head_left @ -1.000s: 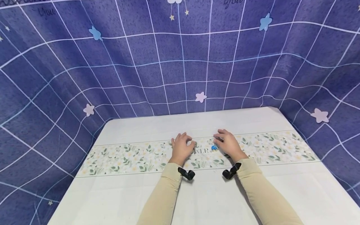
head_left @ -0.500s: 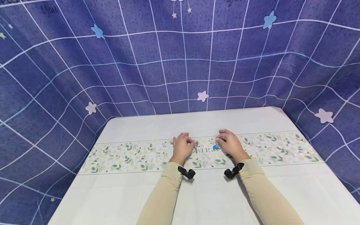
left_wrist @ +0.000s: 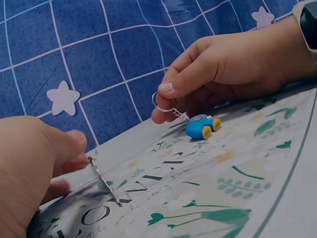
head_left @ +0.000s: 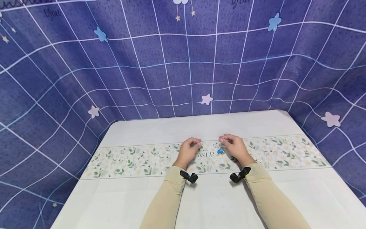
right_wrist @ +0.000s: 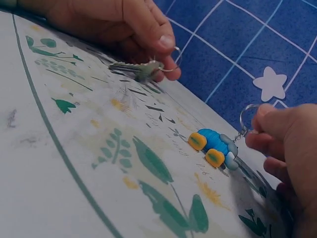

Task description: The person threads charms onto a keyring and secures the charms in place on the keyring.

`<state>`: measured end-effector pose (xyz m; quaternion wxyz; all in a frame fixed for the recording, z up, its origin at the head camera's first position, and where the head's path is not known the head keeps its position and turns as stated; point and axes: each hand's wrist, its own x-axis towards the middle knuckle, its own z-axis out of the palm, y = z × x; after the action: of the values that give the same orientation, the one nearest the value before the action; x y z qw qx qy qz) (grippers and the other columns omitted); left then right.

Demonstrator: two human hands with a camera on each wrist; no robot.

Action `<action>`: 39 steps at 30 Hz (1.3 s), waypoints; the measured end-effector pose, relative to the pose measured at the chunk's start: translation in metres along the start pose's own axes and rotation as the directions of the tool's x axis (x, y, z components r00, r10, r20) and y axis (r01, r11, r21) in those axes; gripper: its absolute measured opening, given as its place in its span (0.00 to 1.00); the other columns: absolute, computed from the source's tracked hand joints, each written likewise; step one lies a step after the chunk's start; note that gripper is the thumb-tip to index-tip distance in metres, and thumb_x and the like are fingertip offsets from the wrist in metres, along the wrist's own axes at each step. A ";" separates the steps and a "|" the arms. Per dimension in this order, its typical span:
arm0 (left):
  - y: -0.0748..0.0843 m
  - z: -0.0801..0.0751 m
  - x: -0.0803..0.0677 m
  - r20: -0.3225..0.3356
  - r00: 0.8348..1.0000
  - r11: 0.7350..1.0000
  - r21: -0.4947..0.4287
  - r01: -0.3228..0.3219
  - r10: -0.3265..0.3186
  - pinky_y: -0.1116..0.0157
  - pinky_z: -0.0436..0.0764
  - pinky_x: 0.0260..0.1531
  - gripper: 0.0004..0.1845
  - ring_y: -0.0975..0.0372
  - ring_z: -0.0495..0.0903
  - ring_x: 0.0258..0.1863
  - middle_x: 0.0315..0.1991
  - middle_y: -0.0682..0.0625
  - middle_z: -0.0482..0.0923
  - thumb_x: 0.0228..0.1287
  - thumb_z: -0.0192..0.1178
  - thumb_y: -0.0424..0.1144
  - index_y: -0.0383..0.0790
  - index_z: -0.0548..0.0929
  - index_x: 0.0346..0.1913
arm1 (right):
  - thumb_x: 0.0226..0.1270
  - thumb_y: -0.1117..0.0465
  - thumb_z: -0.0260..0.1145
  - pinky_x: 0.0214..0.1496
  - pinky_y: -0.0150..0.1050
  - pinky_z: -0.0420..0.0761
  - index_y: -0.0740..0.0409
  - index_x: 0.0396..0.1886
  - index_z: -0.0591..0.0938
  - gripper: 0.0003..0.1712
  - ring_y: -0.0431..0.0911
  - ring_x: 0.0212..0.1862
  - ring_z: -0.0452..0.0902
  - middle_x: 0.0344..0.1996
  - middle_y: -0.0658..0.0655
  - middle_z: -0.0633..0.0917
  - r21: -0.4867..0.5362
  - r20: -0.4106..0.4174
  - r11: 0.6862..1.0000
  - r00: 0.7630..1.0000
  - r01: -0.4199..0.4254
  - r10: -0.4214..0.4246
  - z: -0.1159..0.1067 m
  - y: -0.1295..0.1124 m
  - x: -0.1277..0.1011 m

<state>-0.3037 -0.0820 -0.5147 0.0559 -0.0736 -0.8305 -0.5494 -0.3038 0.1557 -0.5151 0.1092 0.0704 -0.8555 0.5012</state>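
In the head view, at frame centre, my left hand (head_left: pixel 187 152) pinches a key (left_wrist: pixel 105 182) by its small ring, the blade slanting down onto the floral table runner (head_left: pixel 286 151); in the left wrist view its long axis runs from upper left to lower right. My right hand (head_left: pixel 235 148) pinches the key ring (left_wrist: pixel 161 101) of a blue car charm (left_wrist: pixel 202 126), whose long axis lies roughly left to right, resting on the runner just beside the fingers. Compared with 1 second ago, both hands have lifted slightly and now pinch their rings.
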 end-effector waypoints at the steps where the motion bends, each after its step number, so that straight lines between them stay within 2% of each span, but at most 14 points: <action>1: 0.000 0.000 0.000 0.007 1.000 0.999 -0.040 0.009 -0.009 0.56 0.73 0.66 0.05 0.59 0.82 0.56 0.49 0.55 0.86 0.69 0.66 0.40 0.44 0.84 0.34 | 0.74 0.57 0.66 0.71 0.53 0.70 0.62 0.44 0.88 0.12 0.59 0.66 0.74 0.52 0.61 0.87 0.033 -0.003 0.999 1.000 -0.002 0.002 0.000 -0.001 0.000; 4: 0.000 0.000 0.001 0.024 1.000 0.992 -0.128 0.002 0.001 0.58 0.75 0.64 0.05 0.60 0.82 0.54 0.48 0.54 0.87 0.69 0.66 0.39 0.41 0.85 0.37 | 0.74 0.58 0.66 0.67 0.48 0.75 0.64 0.43 0.87 0.13 0.57 0.63 0.77 0.51 0.62 0.87 0.144 0.003 0.989 1.000 -0.020 0.020 0.001 -0.002 -0.001; 7: 0.001 -0.001 0.001 0.033 0.999 0.976 -0.220 0.001 0.007 0.59 0.76 0.62 0.06 0.59 0.83 0.54 0.48 0.51 0.87 0.68 0.66 0.37 0.36 0.85 0.39 | 0.74 0.59 0.66 0.62 0.38 0.79 0.67 0.43 0.86 0.13 0.55 0.60 0.80 0.51 0.63 0.87 0.246 0.024 0.969 0.999 -0.031 0.026 0.001 -0.003 -0.002; 11: 0.006 -0.003 0.001 0.037 0.999 0.950 -0.310 0.021 -0.010 0.61 0.79 0.57 0.08 0.58 0.83 0.52 0.48 0.48 0.87 0.68 0.66 0.37 0.34 0.84 0.40 | 0.74 0.59 0.66 0.56 0.27 0.79 0.69 0.44 0.85 0.14 0.48 0.56 0.82 0.52 0.63 0.87 0.316 0.043 0.948 0.999 -0.034 0.021 0.001 -0.004 -0.003; 15: 0.013 -0.004 0.003 0.036 0.999 0.939 -0.344 0.026 -0.015 0.62 0.80 0.53 0.08 0.59 0.83 0.49 0.47 0.49 0.86 0.69 0.66 0.39 0.35 0.85 0.40 | 0.73 0.56 0.67 0.54 0.26 0.79 0.69 0.46 0.84 0.17 0.39 0.54 0.82 0.52 0.60 0.87 0.365 0.045 0.930 0.999 -0.037 0.022 -0.001 -0.007 -0.001; 18: 0.017 -0.006 0.005 0.033 0.999 0.920 -0.393 0.017 -0.004 0.61 0.81 0.50 0.07 0.58 0.82 0.45 0.46 0.50 0.86 0.69 0.65 0.38 0.36 0.84 0.40 | 0.74 0.56 0.66 0.55 0.29 0.79 0.71 0.47 0.83 0.18 0.41 0.55 0.82 0.52 0.59 0.87 0.419 0.040 0.907 0.999 -0.035 0.020 -0.002 -0.010 0.002; 22: 0.021 -0.007 0.008 0.040 0.999 0.872 -0.488 0.020 -0.001 0.60 0.83 0.49 0.06 0.60 0.83 0.43 0.44 0.50 0.86 0.69 0.65 0.35 0.34 0.83 0.39 | 0.74 0.58 0.66 0.57 0.29 0.78 0.71 0.46 0.83 0.17 0.41 0.55 0.82 0.50 0.57 0.88 0.489 0.028 0.871 0.999 -0.049 0.040 -0.002 -0.017 0.004; 27: 0.028 -0.010 0.010 0.068 0.998 0.780 -0.623 0.054 -0.015 0.61 0.84 0.50 0.02 0.62 0.85 0.44 0.41 0.51 0.85 0.69 0.64 0.31 0.35 0.82 0.38 | 0.74 0.58 0.66 0.61 0.29 0.76 0.73 0.49 0.82 0.19 0.38 0.55 0.81 0.50 0.58 0.88 0.543 0.030 0.838 0.999 -0.043 0.032 0.000 -0.023 0.006; 30: 0.035 -0.013 0.011 0.086 0.996 0.734 -0.675 0.070 -0.017 0.62 0.83 0.50 0.04 0.61 0.85 0.45 0.42 0.50 0.85 0.69 0.64 0.31 0.33 0.81 0.40 | 0.75 0.58 0.65 0.62 0.29 0.75 0.74 0.50 0.81 0.19 0.39 0.56 0.81 0.51 0.58 0.88 0.566 0.022 0.824 1.000 -0.016 0.005 0.000 -0.027 0.008; 35: 0.044 -0.015 0.012 0.080 0.997 0.688 -0.723 0.055 0.005 0.66 0.84 0.44 0.00 0.62 0.85 0.41 0.39 0.51 0.85 0.70 0.62 0.29 0.34 0.81 0.39 | 0.73 0.60 0.66 0.62 0.30 0.75 0.70 0.46 0.83 0.15 0.39 0.55 0.82 0.47 0.51 0.89 0.625 -0.002 0.780 1.000 0.017 -0.021 0.001 -0.033 0.010; 39: 0.051 -0.015 0.011 0.082 0.996 0.658 -0.751 0.049 0.019 0.68 0.84 0.41 0.08 0.63 0.84 0.37 0.37 0.52 0.84 0.72 0.57 0.25 0.40 0.82 0.37 | 0.73 0.62 0.67 0.62 0.31 0.76 0.64 0.44 0.85 0.09 0.39 0.54 0.83 0.45 0.48 0.90 0.663 -0.012 0.748 1.000 0.029 -0.029 0.002 -0.040 0.012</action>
<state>-0.3054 -0.0752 -0.4604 -0.0183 -0.1060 -0.5313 -0.8403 -0.3059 0.1347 -0.4792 0.0853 0.1177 -0.6212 0.7700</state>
